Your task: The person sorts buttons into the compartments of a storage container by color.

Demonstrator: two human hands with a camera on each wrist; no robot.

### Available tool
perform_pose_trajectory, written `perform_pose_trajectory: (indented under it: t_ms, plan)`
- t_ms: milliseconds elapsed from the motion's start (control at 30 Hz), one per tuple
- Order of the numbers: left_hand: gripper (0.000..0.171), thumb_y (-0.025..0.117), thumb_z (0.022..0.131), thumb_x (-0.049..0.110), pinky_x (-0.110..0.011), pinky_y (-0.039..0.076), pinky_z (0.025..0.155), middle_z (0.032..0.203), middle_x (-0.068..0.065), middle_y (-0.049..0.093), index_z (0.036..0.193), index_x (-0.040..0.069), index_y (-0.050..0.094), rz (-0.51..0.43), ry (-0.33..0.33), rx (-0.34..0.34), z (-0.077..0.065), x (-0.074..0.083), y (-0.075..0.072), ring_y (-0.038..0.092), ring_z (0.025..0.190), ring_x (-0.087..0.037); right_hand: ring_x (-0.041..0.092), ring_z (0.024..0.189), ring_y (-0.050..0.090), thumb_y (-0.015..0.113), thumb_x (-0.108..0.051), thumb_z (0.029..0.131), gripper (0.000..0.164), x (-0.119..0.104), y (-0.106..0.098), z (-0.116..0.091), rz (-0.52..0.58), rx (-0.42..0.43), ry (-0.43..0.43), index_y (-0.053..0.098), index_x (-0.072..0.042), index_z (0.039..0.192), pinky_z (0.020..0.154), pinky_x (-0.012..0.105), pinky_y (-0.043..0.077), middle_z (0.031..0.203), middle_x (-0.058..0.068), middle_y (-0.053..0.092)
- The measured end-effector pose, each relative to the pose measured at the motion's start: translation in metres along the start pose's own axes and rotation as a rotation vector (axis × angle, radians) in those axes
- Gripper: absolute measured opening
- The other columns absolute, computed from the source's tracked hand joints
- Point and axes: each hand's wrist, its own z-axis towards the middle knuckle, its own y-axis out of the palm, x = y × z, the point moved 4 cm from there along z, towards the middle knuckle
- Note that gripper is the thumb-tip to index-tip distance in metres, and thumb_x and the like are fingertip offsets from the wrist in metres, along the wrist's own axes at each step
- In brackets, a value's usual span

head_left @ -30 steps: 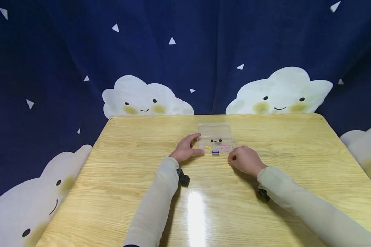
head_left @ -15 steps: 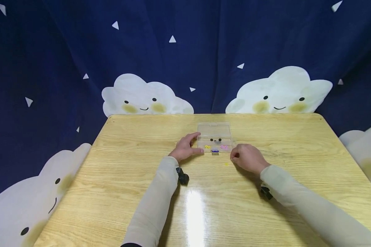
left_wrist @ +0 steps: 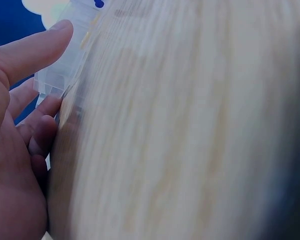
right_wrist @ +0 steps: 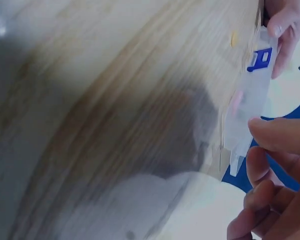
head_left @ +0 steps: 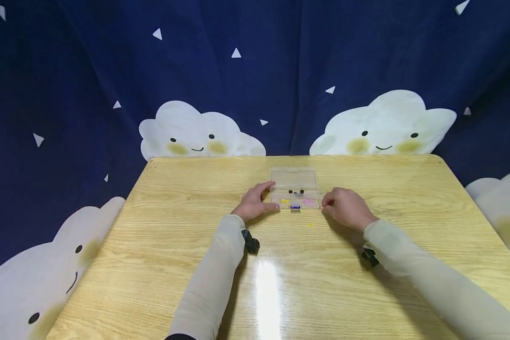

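Note:
A clear plastic box (head_left: pixel 294 178) lies with its lid raised in the head view, a blue clasp (head_left: pixel 295 208) at its front. Inside it are small yellow pieces (head_left: pixel 284 201), pink pieces (head_left: pixel 308 201) and black round pieces (head_left: pixel 301 191). My left hand (head_left: pixel 255 203) holds the box's left end, thumb at the front and fingers toward the back. Close to the right end is my right hand (head_left: pixel 346 208), its fingers curled; in the right wrist view its thumb (right_wrist: pixel 270 131) and index fingertip overlap the box end, nothing visible between them. One small yellow piece (head_left: pixel 310 225) lies on the table before the box.
The wooden table (head_left: pixel 187 226) runs back to a dark blue curtain (head_left: pixel 280 71) with white smiling clouds. Black wrist cameras (head_left: pixel 251 243) hang under both sleeves. A bright light reflection lies on the table between the forearms.
My right hand has left the small yellow piece on the table and moved back and to the right, beside the box's right end. My left hand stays at the box.

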Motion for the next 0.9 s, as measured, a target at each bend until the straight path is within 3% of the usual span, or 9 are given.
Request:
perform_pose_trajectory:
  t_ms: [533, 900]
  plan:
    - [0.080, 0.079, 0.085, 0.031, -0.039, 0.037, 0.087, 0.135, -0.006, 0.050, 0.154, 0.028, 0.038, -0.021, -0.011, -0.010, -0.001, 0.002, 0.000, 0.043, 0.104, -0.024, 0.024, 0.081, 0.064, 0.069, -0.012, 0.090, 0.009, 0.023, -0.021, 0.007, 0.046, 0.018, 0.094, 0.076, -0.006, 0.091, 0.074, 0.043, 0.050, 0.091, 0.012, 0.072]
    - [0.080, 0.079, 0.085, 0.032, -0.040, 0.038, 0.089, 0.138, -0.006, 0.050, 0.154, 0.028, 0.038, -0.028, -0.012, -0.005, -0.002, 0.002, -0.001, 0.043, 0.106, -0.024, 0.026, 0.082, 0.064, 0.069, -0.012, 0.090, 0.008, 0.021, -0.026, 0.011, 0.045, 0.047, 0.082, 0.076, -0.007, 0.092, 0.074, 0.045, 0.050, 0.092, 0.012, 0.071]
